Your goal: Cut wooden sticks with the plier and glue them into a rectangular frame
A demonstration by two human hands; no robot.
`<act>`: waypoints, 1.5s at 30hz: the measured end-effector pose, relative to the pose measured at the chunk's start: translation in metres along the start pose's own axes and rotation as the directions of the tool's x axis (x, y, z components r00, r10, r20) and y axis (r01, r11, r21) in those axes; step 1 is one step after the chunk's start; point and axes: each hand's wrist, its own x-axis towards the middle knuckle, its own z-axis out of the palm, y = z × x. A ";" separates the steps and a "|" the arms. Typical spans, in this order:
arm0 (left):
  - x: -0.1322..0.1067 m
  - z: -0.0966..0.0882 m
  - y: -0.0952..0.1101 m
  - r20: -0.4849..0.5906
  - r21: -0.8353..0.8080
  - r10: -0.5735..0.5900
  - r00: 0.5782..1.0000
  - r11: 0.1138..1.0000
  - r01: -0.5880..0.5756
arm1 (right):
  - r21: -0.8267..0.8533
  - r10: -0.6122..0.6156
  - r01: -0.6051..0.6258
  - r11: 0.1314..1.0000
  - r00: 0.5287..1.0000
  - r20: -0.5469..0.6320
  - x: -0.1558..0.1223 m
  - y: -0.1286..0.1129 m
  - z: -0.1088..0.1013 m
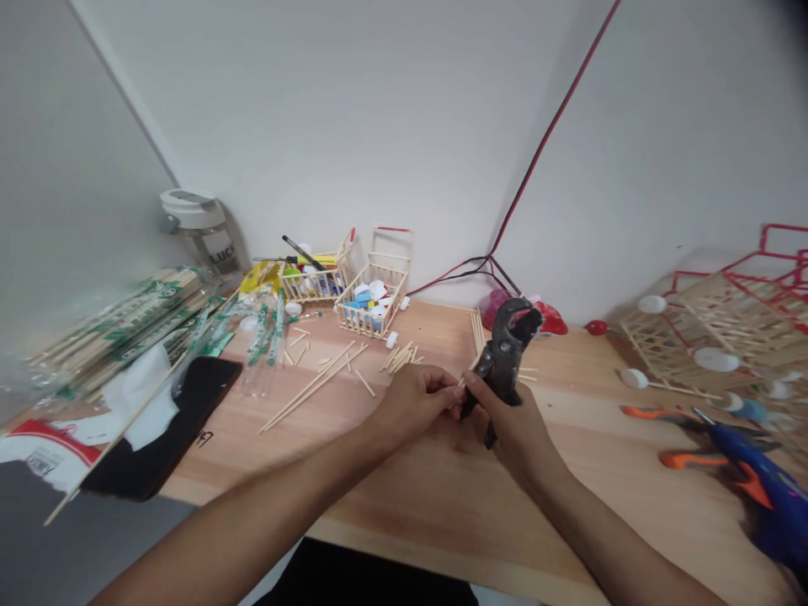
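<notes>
craft workshop: sticks [401, 358], glue gun [779, 509]

Bare hands [410, 397], bare forearms [316, 475] — black clothing [366, 576] below.

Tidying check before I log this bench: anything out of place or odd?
Yes, at left: a long stick slants across the black slab and juts past the edge of the table. Looks odd because its end is unsupported and could get knocked.

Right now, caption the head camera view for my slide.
Left hand and right hand meet above a wooden table, the right gripping a dark tool, small stick carts beyond.
</notes>
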 end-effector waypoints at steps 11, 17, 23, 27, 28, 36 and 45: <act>0.004 -0.039 0.018 -0.054 -0.318 0.034 0.998 0.947 -0.049 | -0.144 -0.036 0.090 0.985 0.939 0.341 0.012 -0.036 -0.042; 0.000 -0.049 0.028 0.016 -0.322 0.060 0.998 0.945 -0.052 | -0.294 -0.009 0.209 0.932 0.828 0.561 0.012 -0.035 -0.055; 0.001 -0.050 0.025 0.106 -0.311 -0.013 0.994 0.949 0.045 | -0.354 0.016 0.253 0.900 0.793 0.609 0.014 -0.035 -0.053; 0.002 -0.047 0.023 0.138 -0.315 -0.048 0.989 0.945 0.089 | -0.360 0.025 0.265 0.894 0.775 0.631 0.013 -0.035 -0.051; 0.003 -0.047 0.022 0.139 -0.312 -0.059 0.988 0.945 0.100 | -0.356 0.028 0.262 0.897 0.770 0.637 0.013 -0.035 -0.050; 0.003 -0.047 0.021 0.199 -0.358 -0.133 0.971 0.912 0.199 | -0.368 0.055 0.202 0.908 0.812 0.581 0.009 -0.032 -0.048; 0.005 -0.053 0.016 0.254 -0.374 -0.170 0.952 0.891 0.259 | -0.361 0.063 0.173 0.917 0.828 0.557 0.007 -0.032 -0.046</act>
